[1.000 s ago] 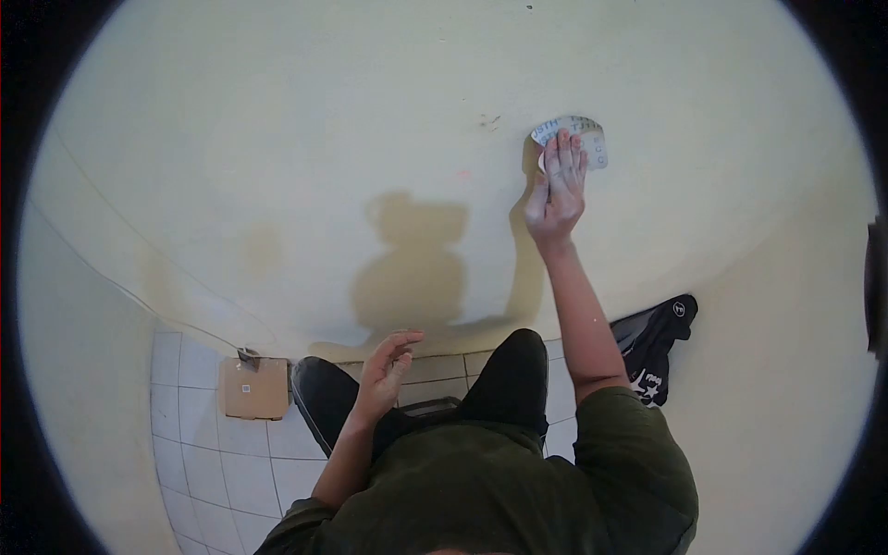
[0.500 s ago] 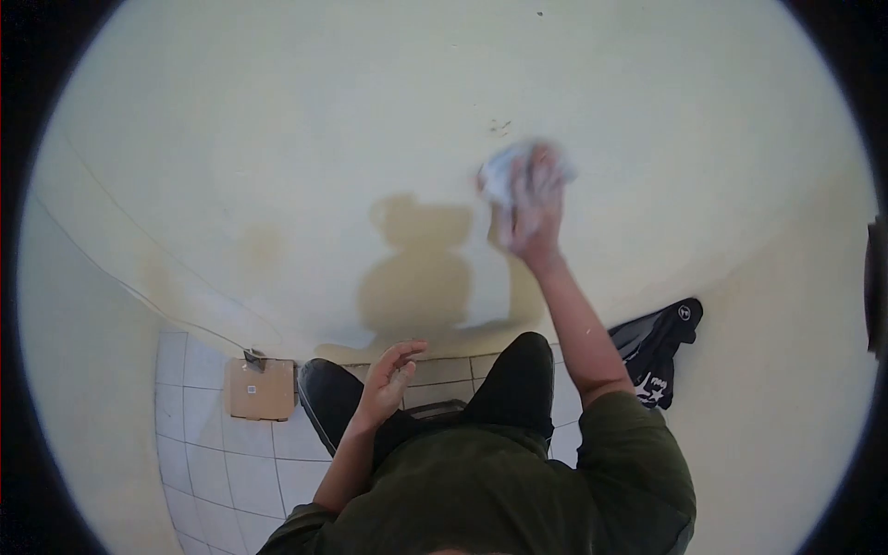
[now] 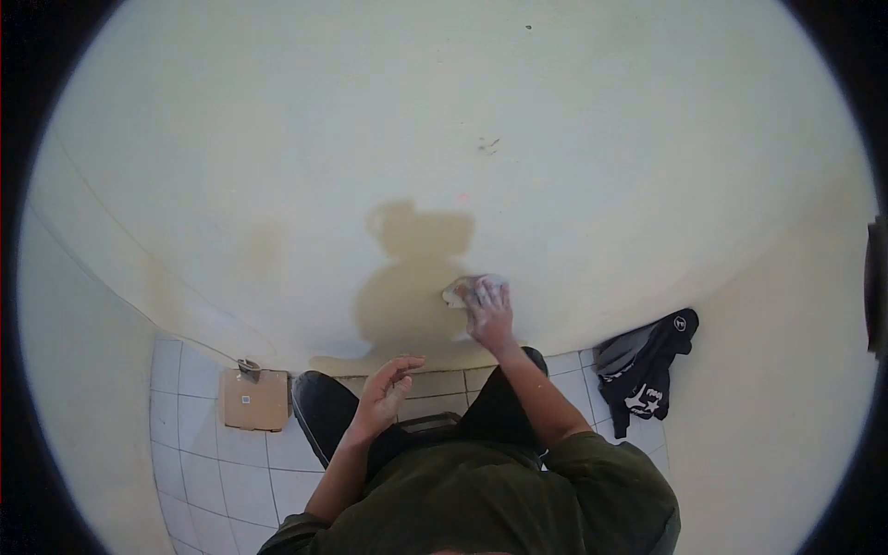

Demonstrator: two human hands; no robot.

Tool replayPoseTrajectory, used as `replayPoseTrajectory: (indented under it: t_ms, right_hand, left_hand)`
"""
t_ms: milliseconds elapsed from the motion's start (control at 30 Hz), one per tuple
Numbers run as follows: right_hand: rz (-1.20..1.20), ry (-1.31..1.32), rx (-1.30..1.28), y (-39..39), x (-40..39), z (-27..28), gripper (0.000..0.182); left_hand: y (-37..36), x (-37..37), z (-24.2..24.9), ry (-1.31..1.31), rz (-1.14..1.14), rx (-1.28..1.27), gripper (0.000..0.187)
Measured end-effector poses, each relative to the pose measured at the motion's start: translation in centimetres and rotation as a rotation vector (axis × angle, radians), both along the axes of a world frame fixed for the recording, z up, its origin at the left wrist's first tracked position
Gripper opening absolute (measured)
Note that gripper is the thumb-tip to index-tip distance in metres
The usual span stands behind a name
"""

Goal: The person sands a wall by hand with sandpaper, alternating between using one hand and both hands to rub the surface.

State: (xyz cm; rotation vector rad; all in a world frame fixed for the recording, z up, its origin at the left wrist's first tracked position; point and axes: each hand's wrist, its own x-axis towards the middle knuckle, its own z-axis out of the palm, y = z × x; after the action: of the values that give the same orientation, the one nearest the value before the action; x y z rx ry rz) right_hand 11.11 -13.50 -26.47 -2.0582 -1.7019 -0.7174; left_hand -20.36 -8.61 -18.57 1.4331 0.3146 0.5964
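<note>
Against the pale wall (image 3: 573, 129), my right hand (image 3: 490, 314) presses a whitish crumpled cloth (image 3: 476, 289) flat under its fingers. The hand is low on the wall, at the right edge of my shadow. Small dark marks (image 3: 488, 145) show on the wall above it. My left hand (image 3: 384, 396) hovers in front of my lap, fingers loosely curved and apart, holding nothing.
A cardboard box (image 3: 253, 400) lies on the tiled floor (image 3: 222, 476) at the left, with a small dark object (image 3: 248, 366) and a cable by it. A dark jacket with white print (image 3: 647, 375) hangs or lies in the right corner.
My right hand has slid the cloth down the wall and slightly left, from near the dark marks to just above my knees. The left hand has hardly moved.
</note>
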Motion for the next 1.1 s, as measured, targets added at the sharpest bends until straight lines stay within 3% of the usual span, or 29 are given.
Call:
replayPoseTrajectory:
  t_ms: [200, 300, 367, 500, 567, 667, 833, 933, 1000, 1100]
  right_hand:
    - [0.006, -0.15, 0.34, 4.1, -0.1, 20.0, 0.06]
    - [0.052, -0.012, 0.538, 5.4, -0.4, 21.1, 0.055]
    - [0.035, 0.008, 0.474, 5.6, -0.9, 15.2, 0.055]
    - [-0.001, 0.099, 0.266, 2.5, -0.9, -3.7, 0.054]
    - [-0.015, 0.131, 0.188, 1.4, -0.8, -5.0, 0.053]
    - [-0.019, 0.105, 0.169, 1.4, -1.3, -0.3, 0.054]
    - [-0.016, 0.022, 0.575, 5.2, -0.3, 21.0, 0.057]
    - [0.021, 0.08, 0.719, 6.6, -0.7, 23.3, 0.055]
    - [-0.004, 0.088, 0.668, 7.0, -0.7, 17.9, 0.054]
    - [-0.023, 0.072, 0.579, 6.3, -0.9, 1.7, 0.053]
  left_hand:
    - [0.5, 1.0, -0.7, 0.033, 0.03, 0.064, 0.032]
    - [0.4, 2.3, 0.2, 0.028, 0.026, 0.087, 0.031]
    - [0.1, 2.7, 0.6, 0.03, -0.011, 0.064, 0.031]
    - [-0.4, 2.6, -0.1, 0.059, -0.06, 0.07, 0.031]
    - [-0.5, 2.1, 0.4, 0.071, -0.065, 0.097, 0.032]
    - [-0.6, 1.5, 1.1, 0.101, -0.004, 0.206, 0.03]
    - [-0.5, 2.6, 0.1, 0.137, -0.039, 0.155, 0.032]
    - [-0.8, 3.4, 1.2, 0.131, -0.051, 0.168, 0.032]
    - [-0.5, 3.6, 1.3, 0.112, -0.053, 0.156, 0.032]
    - [-0.4, 3.5, 0.5, 0.11, -0.046, 0.12, 0.032]
